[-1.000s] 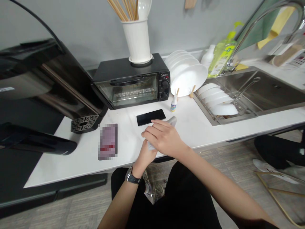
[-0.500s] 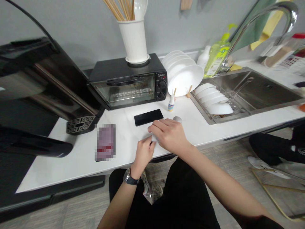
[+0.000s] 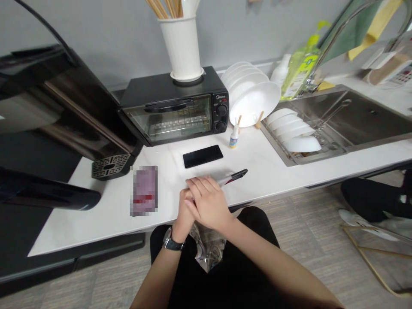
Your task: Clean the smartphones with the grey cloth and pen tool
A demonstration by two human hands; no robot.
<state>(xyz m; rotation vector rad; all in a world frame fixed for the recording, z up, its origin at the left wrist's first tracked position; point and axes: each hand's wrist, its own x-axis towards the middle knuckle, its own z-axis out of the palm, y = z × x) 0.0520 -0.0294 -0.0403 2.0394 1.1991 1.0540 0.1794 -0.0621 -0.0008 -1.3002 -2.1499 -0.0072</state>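
Over the counter's front edge, my right hand (image 3: 210,204) lies closed across my left hand (image 3: 185,212), its fingers covering the left fingers. A slim grey tool with a black end (image 3: 238,175) sticks out to the right from under my right hand; its other end is hidden between the hands. My left hand is curled, and what it grips is covered. A black phone (image 3: 203,156) lies flat just beyond the hands. Behind it and to its right stands a small white bottle (image 3: 233,139) with a blue and yellow label.
A black toaster oven (image 3: 177,116) carries a white utensil holder (image 3: 183,49). White plates (image 3: 254,103) stand in a rack beside the sink (image 3: 363,116), where bowls (image 3: 299,139) lean. A blurred purple item (image 3: 143,191) is at left, near a black machine (image 3: 111,167). Another person's leg (image 3: 370,197) shows at right.
My right hand has moved left and down and now overlaps my left hand. More of the grey tool shows, including its black end. The camera view has shifted slightly.
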